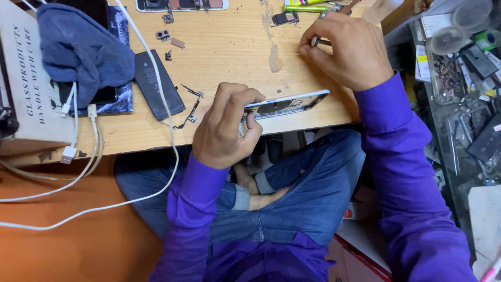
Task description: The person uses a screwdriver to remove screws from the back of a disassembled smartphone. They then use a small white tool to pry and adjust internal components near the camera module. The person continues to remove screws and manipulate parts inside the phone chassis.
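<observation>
My left hand (225,128) pinches the opened phone shell (286,104) at the worktop's (229,47) near edge — battery (158,83) and flex cables (190,107) already out beside it. My right hand (348,49) grips a small metal tool (315,40) further back — reassembly remains, I judge.

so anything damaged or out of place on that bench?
Yes. The wooden table has worn, chipped patches near the right hand. Small loose parts lie scattered beside the black battery.
</observation>
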